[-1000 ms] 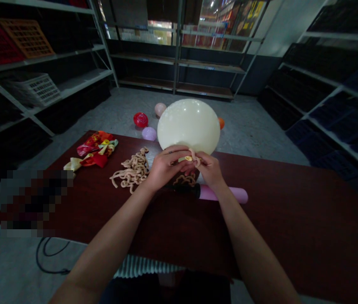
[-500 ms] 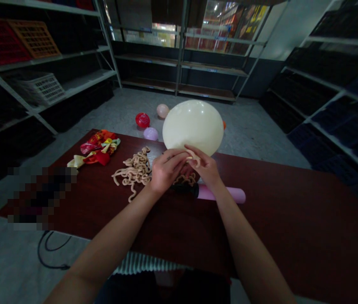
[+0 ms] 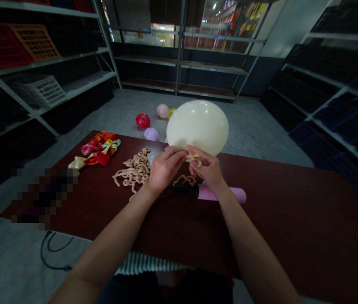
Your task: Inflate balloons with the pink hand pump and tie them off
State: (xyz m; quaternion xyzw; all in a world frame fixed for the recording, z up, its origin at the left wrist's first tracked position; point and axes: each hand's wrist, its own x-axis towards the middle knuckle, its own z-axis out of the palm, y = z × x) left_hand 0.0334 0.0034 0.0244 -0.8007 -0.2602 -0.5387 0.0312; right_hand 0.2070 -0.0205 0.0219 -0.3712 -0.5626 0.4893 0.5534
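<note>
A big pale cream balloon point(image 3: 198, 126), blown up, sits just above my two hands over the dark red table point(image 3: 293, 219). My left hand point(image 3: 164, 169) and my right hand point(image 3: 206, 169) are both closed, pinching the balloon's neck point(image 3: 193, 156) between their fingertips. A tan string end twists around my right fingers. Under my hands lies a pink hand pump point(image 3: 212, 193) with a black end. A pile of tan string pieces point(image 3: 133, 172) lies left of my left hand.
Flat coloured balloons point(image 3: 98, 151) lie at the table's far left. Small inflated balloons, red point(image 3: 142, 120), pink point(image 3: 162, 110) and purple point(image 3: 151, 134), rest on the grey floor beyond. Metal shelves line both sides and the back; a black cable point(image 3: 52, 253) lies on the floor.
The cream balloon has shifted slightly right. My fingers have worked around its neck, moving from a tight cluster to pinching it at the fingertips, slightly apart.
</note>
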